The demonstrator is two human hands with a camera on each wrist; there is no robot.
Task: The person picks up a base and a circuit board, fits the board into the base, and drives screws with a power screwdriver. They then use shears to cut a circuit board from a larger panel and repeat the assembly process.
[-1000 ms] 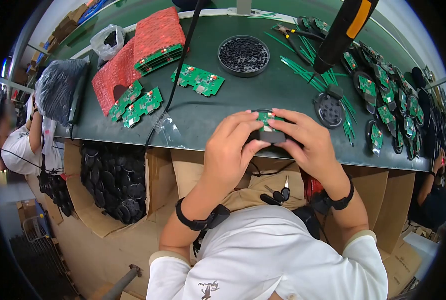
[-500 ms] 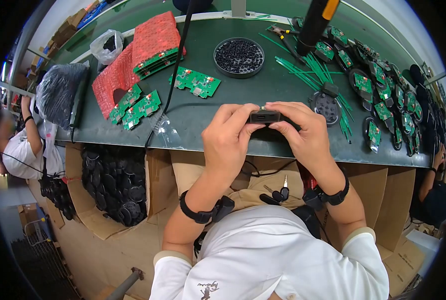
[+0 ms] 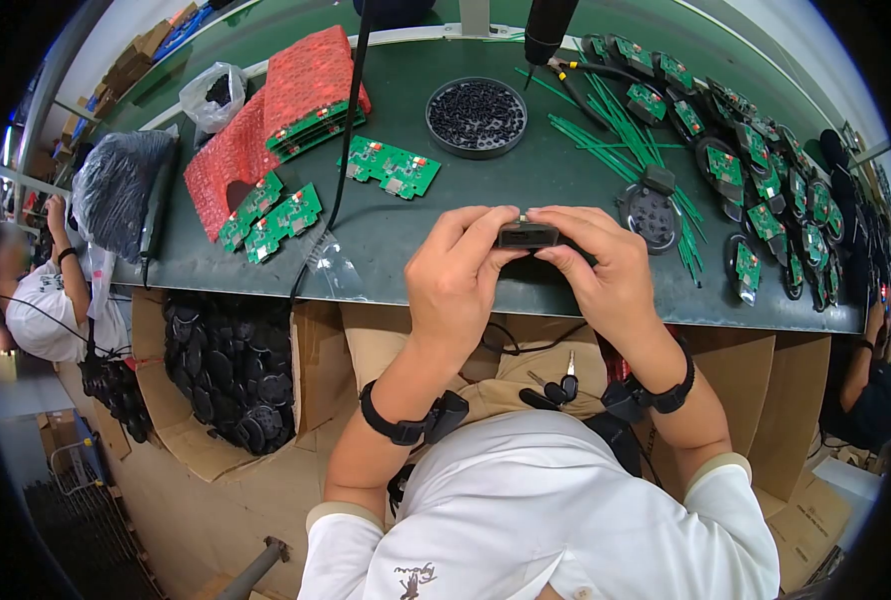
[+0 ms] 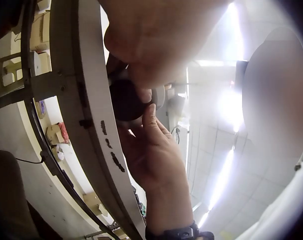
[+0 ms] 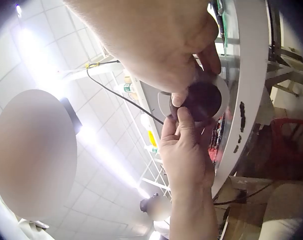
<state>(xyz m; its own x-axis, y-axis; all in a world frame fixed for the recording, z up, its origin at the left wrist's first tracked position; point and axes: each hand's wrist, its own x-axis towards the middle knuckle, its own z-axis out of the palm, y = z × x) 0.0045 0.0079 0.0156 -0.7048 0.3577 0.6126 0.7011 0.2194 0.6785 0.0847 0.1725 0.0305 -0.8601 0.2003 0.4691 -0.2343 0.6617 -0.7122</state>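
Note:
Both hands hold one round black plastic case [image 3: 528, 236] above the near edge of the bench. In the head view its narrow edge, which has a dark slot, faces me; the circuit board inside is hidden. My left hand [image 3: 454, 280] grips the left side with thumb below and fingers along the top. The right side is pinched likewise by my right hand [image 3: 611, 275]. From the right wrist view, the case's smooth dark round face [image 5: 204, 100] shows between the thumbs. The left wrist view shows that dark face [image 4: 125, 100] too, partly covered by fingers.
A dark electric screwdriver [image 3: 546, 35] hangs over the bench [image 3: 406, 230]. Around lie a dish [image 3: 477, 152] of small black parts, green boards [image 3: 391, 166], green strips [image 3: 616, 150], cutters [image 3: 573, 85] and several board-fitted cases [image 3: 745, 268]. Below left stands a carton [image 3: 316, 365] of black cases.
The case has tilted, hiding its green board and turning its slotted edge toward me; it has held still over the last half second. The hanging screwdriver has swung left and away.

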